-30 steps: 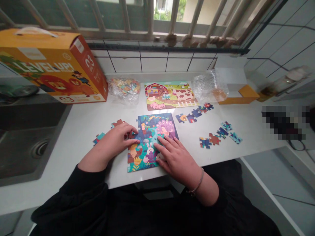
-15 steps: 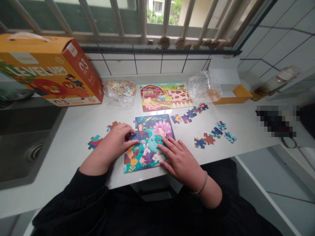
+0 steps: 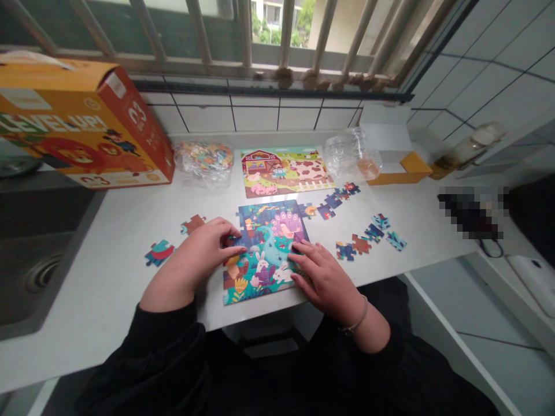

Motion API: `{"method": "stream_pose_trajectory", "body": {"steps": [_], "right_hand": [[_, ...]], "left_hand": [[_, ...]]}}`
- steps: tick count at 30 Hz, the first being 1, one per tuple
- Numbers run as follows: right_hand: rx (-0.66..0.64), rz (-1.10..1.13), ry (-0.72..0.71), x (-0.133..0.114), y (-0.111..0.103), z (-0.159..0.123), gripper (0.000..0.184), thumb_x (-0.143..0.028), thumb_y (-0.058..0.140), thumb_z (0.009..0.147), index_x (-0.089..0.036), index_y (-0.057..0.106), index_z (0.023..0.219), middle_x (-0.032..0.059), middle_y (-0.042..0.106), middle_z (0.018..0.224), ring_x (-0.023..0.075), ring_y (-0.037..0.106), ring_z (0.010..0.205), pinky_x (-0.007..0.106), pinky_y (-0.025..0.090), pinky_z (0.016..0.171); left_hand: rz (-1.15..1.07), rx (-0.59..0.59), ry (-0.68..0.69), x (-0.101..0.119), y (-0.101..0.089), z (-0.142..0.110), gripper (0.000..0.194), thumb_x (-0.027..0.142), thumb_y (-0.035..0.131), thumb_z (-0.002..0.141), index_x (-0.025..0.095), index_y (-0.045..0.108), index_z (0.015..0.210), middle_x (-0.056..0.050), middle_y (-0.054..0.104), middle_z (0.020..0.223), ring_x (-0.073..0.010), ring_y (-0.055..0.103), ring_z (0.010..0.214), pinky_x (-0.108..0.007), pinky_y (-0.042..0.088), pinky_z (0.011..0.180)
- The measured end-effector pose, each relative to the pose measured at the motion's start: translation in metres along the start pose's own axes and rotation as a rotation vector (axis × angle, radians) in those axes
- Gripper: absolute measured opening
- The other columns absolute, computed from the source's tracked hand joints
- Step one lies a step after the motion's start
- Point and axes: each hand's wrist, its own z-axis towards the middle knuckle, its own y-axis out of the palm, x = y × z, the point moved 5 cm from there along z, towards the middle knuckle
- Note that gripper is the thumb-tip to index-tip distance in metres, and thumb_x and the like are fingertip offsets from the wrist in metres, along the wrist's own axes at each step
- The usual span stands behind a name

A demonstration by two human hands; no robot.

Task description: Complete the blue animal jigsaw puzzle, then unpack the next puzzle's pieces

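While both hands press flat on the half-built puzzle (image 3: pixel 264 254) near the counter's (image 3: pixel 108 277) front edge, neither grips anything: left hand (image 3: pixel 197 257) lies open, palm down, fingertips on the puzzle's left edge at approx 9 o'clock; right hand (image 3: pixel 323 274) is open too, fingers spread over the lower right corner at approx 4 o'clock. Loose pieces (image 3: pixel 366 240) sit at 3 o'clock of the puzzle, well apart from it; more (image 3: pixel 332 202) trail off at 1 o'clock, w/ two strays (image 3: pixel 159 252) at 9 o'clock beyond the left hand. Finished farm puzzle (image 3: pixel 284 171) lies at 12 o'clock, bagged pieces (image 3: pixel 202 159) at 11, orange box (image 3: pixel 82 136) further left. Risk, as I judge it: the puzzle's bottom edge sits near the counter lip, so a sideways push from either palm could buckle joined pieces or slide the lower row off the edge. Uneven pressure btwn hands might also pop seams open.
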Motion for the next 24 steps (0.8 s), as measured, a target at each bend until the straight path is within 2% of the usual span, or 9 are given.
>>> {"method": "stream_pose_trajectory", "body": {"steps": [3,6,9,11,16,19,22,24], "right_hand": [[0.094,-0.022,0.035,0.019,-0.018,0.018,0.033,-0.025,0.057,0.115,-0.022,0.076,0.141,0.0155,0.078,0.146,0.0316,0.072,0.138,0.056,0.06,0.12],[0.112,-0.162,0.1,0.051,-0.035,0.053,0.034,-0.022,0.059,0.112,-0.019,0.077,0.141,0.018,0.079,0.144,0.035,0.071,0.138,0.058,0.058,0.121],[0.026,-0.264,0.135,0.083,-0.039,0.091,0.044,-0.019,0.062,0.107,-0.012,0.073,0.149,0.0223,0.075,0.152,0.0362,0.069,0.142,0.056,0.054,0.125],[-0.063,-0.28,0.148,0.098,-0.037,0.111,0.049,-0.016,0.064,0.105,-0.011,0.071,0.153,0.0221,0.077,0.148,0.0351,0.071,0.139,0.055,0.055,0.123],[-0.206,-0.262,0.108,0.119,-0.037,0.134,0.05,-0.02,0.077,0.095,-0.019,0.077,0.146,0.0179,0.081,0.138,0.0356,0.074,0.129,0.055,0.057,0.118],[-0.289,-0.271,0.156,0.131,-0.043,0.137,0.039,-0.027,0.089,0.089,-0.022,0.083,0.127,0.0144,0.083,0.117,0.0324,0.076,0.107,0.047,0.062,0.098],[-0.305,-0.243,0.21,0.132,-0.056,0.14,0.013,-0.03,0.091,0.09,-0.023,0.08,0.091,0.0088,0.078,0.091,0.0255,0.07,0.084,0.038,0.054,0.077],[-0.234,-0.191,0.253,0.121,-0.064,0.143,0.024,-0.03,0.084,0.098,-0.023,0.072,0.079,0.0049,0.072,0.079,0.0213,0.063,0.075,0.035,0.046,0.07]], "left_hand": [[0.021,0.0,0.011,0.0,-0.005,-0.004,0.022,0.04,0.086,0.088,0.022,0.079,0.1,-0.008,0.076,0.11,-0.0261,0.072,0.093,-0.04,0.058,0.087],[0.077,0.037,0.01,-0.001,-0.008,-0.009,0.018,0.037,0.081,0.091,0.022,0.078,0.101,-0.008,0.077,0.108,-0.0275,0.072,0.096,-0.041,0.057,0.088],[0.105,0.065,0.001,-0.003,-0.009,-0.013,0.016,0.036,0.076,0.093,0.022,0.077,0.101,-0.008,0.077,0.105,-0.0279,0.072,0.096,-0.042,0.057,0.089],[0.106,0.069,0.006,-0.005,-0.008,-0.014,0.014,0.035,0.075,0.094,0.023,0.076,0.101,-0.008,0.077,0.104,-0.0281,0.071,0.096,-0.042,0.057,0.089],[0.098,0.039,0.027,-0.007,-0.003,-0.013,0.012,0.031,0.078,0.093,0.023,0.077,0.102,-0.008,0.076,0.104,-0.0274,0.071,0.096,-0.043,0.059,0.089],[0.104,0.025,0.026,-0.006,-0.002,-0.014,0.009,0.029,0.079,0.093,0.023,0.076,0.099,-0.009,0.076,0.105,-0.0279,0.071,0.098,-0.043,0.059,0.091],[0.107,0.016,0.016,-0.004,-0.003,-0.014,0.01,0.027,0.08,0.092,0.022,0.076,0.1,-0.01,0.077,0.108,-0.0291,0.072,0.101,-0.045,0.06,0.094],[0.111,0.016,0.002,-0.002,-0.004,-0.015,0.011,0.026,0.08,0.093,0.022,0.076,0.102,-0.01,0.078,0.11,-0.0295,0.073,0.103,-0.045,0.061,0.096]]}}
